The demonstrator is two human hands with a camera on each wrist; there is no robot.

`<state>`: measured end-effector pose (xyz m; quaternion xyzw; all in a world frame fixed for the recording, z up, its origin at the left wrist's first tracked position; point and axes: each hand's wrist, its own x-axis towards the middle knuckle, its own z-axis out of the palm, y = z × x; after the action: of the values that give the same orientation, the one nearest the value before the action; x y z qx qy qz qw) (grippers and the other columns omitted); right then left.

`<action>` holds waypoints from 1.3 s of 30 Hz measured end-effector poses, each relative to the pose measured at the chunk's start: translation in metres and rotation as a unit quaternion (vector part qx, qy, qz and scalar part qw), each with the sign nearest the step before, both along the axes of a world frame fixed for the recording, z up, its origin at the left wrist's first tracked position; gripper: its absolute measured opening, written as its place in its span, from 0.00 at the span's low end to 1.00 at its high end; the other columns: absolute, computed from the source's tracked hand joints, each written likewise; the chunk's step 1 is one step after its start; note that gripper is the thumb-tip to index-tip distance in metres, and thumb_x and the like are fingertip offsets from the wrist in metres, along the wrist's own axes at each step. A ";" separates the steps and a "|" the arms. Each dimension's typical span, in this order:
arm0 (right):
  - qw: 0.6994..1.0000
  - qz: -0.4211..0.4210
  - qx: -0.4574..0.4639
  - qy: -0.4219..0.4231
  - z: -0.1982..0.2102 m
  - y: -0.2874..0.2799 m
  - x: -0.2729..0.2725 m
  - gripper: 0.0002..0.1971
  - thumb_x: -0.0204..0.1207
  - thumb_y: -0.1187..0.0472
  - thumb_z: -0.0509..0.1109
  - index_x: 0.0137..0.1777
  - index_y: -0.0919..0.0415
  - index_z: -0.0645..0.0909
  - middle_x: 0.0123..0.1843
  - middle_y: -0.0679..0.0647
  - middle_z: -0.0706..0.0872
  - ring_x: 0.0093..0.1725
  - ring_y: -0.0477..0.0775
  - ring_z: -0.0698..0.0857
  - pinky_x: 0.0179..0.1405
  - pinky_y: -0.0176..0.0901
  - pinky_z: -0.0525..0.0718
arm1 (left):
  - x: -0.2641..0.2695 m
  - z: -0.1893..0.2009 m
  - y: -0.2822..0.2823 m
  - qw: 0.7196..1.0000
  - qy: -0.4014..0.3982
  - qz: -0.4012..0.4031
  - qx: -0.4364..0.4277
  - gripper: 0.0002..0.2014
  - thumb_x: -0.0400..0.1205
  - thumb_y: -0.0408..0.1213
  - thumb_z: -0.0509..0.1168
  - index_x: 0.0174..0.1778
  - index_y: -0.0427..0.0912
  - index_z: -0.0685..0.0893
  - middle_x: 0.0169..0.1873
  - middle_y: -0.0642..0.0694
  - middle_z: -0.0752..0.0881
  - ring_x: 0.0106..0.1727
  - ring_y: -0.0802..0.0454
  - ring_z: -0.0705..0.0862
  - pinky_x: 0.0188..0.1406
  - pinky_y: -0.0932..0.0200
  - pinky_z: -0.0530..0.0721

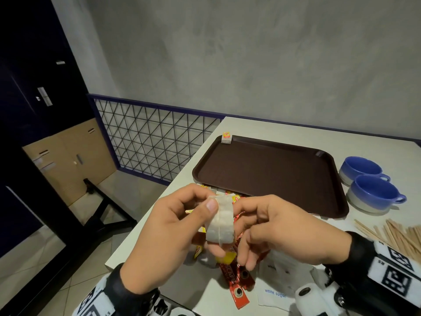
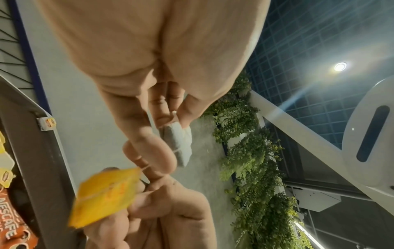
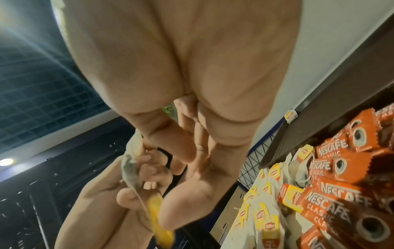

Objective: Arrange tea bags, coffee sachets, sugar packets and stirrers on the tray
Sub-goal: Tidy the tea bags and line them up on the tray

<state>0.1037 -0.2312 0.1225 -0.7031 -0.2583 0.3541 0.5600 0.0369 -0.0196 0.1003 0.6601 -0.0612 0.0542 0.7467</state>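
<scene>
Tea bag [image 1: 219, 221] is held above the table [image 1: 296, 133], near the tray [image 1: 268, 174], pinched between left hand [image 1: 164, 236] thumb and fingers [image 1: 210, 205]; the right hand [image 1: 280, 229] fingers are curled at its edge. Its tag [image 2: 104, 195] dangles on a thin string, which could be snagged on the sachet pile [image 3: 332, 185] or pulled loose, and the soft paper could be torn by a hard tug.

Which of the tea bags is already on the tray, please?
The lone tea bag at the tray's far left corner; the others lie piled on the table or are held.
</scene>
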 end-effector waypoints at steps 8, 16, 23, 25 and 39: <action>0.997 0.035 -0.025 -0.067 -0.001 0.008 -0.005 0.22 0.72 0.70 0.79 0.65 0.60 0.83 0.51 0.54 0.85 0.45 0.55 0.80 0.47 0.49 0.80 | 0.002 0.004 -0.003 0.998 0.001 -0.006 -0.063 0.12 0.82 0.39 0.67 0.50 0.31 0.83 0.44 0.17 0.80 0.37 0.29 0.89 0.34 0.44 0.92; 0.994 0.023 -0.040 -0.101 -0.004 0.012 -0.009 0.05 0.78 0.64 0.81 0.50 0.53 0.92 0.40 0.39 0.90 0.40 0.46 0.81 0.46 0.43 0.82 | 0.002 0.007 0.000 0.997 -0.017 0.017 -0.072 0.12 0.82 0.41 0.67 0.50 0.33 0.84 0.42 0.23 0.88 0.35 0.27 0.90 0.31 0.47 0.92; 0.995 -0.001 -0.038 -0.088 -0.007 0.009 -0.007 0.10 0.73 0.64 0.84 0.47 0.48 0.93 0.37 0.48 0.89 0.35 0.48 0.82 0.45 0.51 0.82 | 0.003 0.005 0.001 0.996 -0.028 0.038 -0.073 0.14 0.82 0.41 0.68 0.51 0.32 0.84 0.45 0.22 0.87 0.38 0.26 0.91 0.34 0.46 0.92; 0.996 -0.019 -0.032 -0.084 -0.010 0.009 -0.006 0.12 0.69 0.64 0.86 0.47 0.47 0.92 0.34 0.50 0.86 0.34 0.51 0.80 0.44 0.55 0.80 | 0.003 0.004 0.001 0.996 -0.029 0.037 -0.071 0.14 0.82 0.41 0.68 0.51 0.32 0.84 0.46 0.22 0.87 0.39 0.26 0.90 0.35 0.46 0.92; 0.977 -0.125 0.009 -0.171 0.004 -0.001 0.007 0.11 0.76 0.62 0.78 0.55 0.48 0.95 0.51 0.50 0.95 0.48 0.57 0.93 0.58 0.58 0.90 | -0.002 -0.007 0.003 0.988 -0.097 0.023 0.115 0.16 0.80 0.50 0.70 0.49 0.40 0.88 0.41 0.39 0.85 0.40 0.36 0.82 0.40 0.45 0.81</action>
<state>0.1103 -0.2324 0.1263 -0.7752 -0.2634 0.1530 0.5535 0.0348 -0.0171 0.0935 0.7341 -0.1239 0.1276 0.6553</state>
